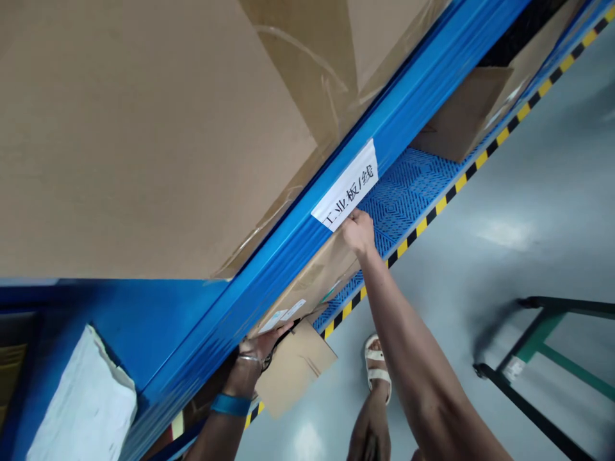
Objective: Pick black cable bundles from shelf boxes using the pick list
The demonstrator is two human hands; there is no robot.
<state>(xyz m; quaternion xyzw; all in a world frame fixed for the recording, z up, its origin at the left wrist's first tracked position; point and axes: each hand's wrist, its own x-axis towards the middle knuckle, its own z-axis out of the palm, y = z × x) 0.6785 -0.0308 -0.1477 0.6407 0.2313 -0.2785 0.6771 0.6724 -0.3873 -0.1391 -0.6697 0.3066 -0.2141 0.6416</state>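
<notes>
A taped cardboard box [314, 278] with small white labels on its side sits low in the blue rack, partly hidden by the beam above it. My right hand [358, 232] is closed on the far right end of this box, with its fingertips out of sight behind the edge. At the other end, my left hand [263, 346] supports the lower left corner, its fingers reaching along the underside. A teal wristband [230, 404] and a thin bracelet circle my left wrist. Just below that hand, an open cardboard flap [295, 368] juts out past the shelf edge.
A blue beam [288, 221] bearing a white paper label [348, 186] crosses above my hands. On the upper shelf stands a large carton [144, 141]. Black-and-yellow tape [446, 198] marks the bottom edge. A green-and-black metal frame [533, 339] stands on the floor at right.
</notes>
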